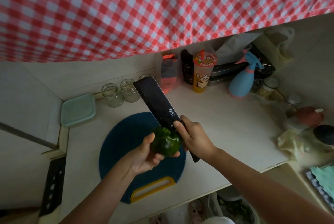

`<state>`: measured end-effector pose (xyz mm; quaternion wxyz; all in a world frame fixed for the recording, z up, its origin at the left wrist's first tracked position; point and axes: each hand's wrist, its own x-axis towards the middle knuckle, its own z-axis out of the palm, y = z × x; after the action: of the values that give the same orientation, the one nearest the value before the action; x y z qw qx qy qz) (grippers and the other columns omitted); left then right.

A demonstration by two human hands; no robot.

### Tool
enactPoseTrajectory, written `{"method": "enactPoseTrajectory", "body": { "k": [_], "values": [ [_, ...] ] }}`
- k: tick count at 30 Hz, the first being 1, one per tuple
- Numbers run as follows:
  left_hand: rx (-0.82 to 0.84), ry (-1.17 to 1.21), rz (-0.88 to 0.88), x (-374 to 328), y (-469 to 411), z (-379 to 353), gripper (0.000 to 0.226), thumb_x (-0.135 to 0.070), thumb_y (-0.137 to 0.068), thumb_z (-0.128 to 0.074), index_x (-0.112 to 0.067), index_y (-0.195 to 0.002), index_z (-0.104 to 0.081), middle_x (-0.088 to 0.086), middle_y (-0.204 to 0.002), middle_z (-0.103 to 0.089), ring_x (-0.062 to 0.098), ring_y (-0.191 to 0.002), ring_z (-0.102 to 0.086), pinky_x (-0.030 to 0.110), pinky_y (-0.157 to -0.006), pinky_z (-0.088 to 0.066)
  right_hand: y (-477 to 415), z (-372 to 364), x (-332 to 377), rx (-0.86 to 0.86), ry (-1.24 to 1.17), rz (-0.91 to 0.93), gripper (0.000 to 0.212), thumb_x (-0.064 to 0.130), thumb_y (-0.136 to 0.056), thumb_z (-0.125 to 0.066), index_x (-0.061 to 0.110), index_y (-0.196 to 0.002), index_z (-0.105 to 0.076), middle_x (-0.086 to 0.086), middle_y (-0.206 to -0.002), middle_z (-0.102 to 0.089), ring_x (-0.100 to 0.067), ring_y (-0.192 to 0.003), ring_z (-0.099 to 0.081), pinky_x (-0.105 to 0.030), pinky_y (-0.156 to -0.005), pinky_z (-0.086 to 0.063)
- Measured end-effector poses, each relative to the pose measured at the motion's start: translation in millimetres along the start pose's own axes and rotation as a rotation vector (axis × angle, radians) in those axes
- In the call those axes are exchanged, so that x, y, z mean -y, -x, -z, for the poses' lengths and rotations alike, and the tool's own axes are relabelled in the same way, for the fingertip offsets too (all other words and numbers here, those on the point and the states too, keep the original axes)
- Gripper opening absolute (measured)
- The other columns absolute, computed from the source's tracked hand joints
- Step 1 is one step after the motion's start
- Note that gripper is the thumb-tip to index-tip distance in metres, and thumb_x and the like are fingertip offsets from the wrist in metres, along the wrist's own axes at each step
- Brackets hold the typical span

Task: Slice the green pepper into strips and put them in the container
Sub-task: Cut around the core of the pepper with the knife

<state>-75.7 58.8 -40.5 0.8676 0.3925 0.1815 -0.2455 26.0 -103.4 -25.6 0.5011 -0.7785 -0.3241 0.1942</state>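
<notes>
Above the board, left fingers [151, 139] cup pepper [166, 144].

Knife handle [188, 142] mostly hidden inside right hand [194, 138] grip; cleaver heel perhaps touching pepper [166, 143] (blurred).

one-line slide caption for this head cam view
Left hand holds green pepper above blue cutting board; right hand holds black cleaver against it.

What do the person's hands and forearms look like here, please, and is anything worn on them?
Both the left hand and the right hand are bare: no gloves, rings, watch or bracelet show. Both forearms are uncovered as far as the picture's lower edge, with no sleeve in view. The fingernails look short and unpainted.
</notes>
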Motion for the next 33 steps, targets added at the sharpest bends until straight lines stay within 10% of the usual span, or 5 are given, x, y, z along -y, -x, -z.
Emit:
{"method": "enactPoseTrajectory", "body": {
  "k": [5, 20, 33],
  "values": [
    [-0.128, -0.218, -0.057, 5.4, 11.9, 20.0, 0.106, -0.039, -0.041, -0.094, -0.017, -0.131, -0.044, 0.023, -0.119, -0.058, 0.02, -0.073, -0.066, 0.024, -0.059, -0.055, -14.0, -5.8, -6.9, -0.151, -0.109, -0.162, 0.031, 0.037, -0.1, -0.037, 0.01, -0.096, -0.051, -0.017, -0.057, -0.056, -0.023, -0.041, -0.053, -0.041, -0.046, -0.047],
    [-0.326, -0.148, -0.19, 14.5, 31.3, 56.7, 0.105, -0.03, -0.033, -0.096, -0.032, -0.127, -0.048, 0.018, -0.122, -0.057, 0.04, -0.095, -0.065, 0.036, -0.073, -0.057, -40.2, -34.6, -64.4, 0.252, 0.008, -0.588, 0.04, 0.044, -0.097, -0.046, 0.006, -0.085, -0.051, -0.007, -0.058, -0.054, -0.015, -0.037, -0.051, -0.026, -0.044, -0.048],
    [-0.289, -0.162, -0.156, 20.8, 24.9, 74.9, 0.095, -0.008, -0.05, -0.089, -0.035, -0.131, -0.047, 0.013, -0.135, -0.047, 0.035, -0.111, -0.06, 0.036, -0.087, -0.054, -44.9, -24.9, -81.9, 0.242, 0.753, -0.227, 0.048, 0.029, -0.088, -0.064, 0.015, -0.132, -0.049, -0.008, -0.118, -0.051, -0.023, -0.107, -0.048, -0.031, -0.087, -0.043]
  ]
}}
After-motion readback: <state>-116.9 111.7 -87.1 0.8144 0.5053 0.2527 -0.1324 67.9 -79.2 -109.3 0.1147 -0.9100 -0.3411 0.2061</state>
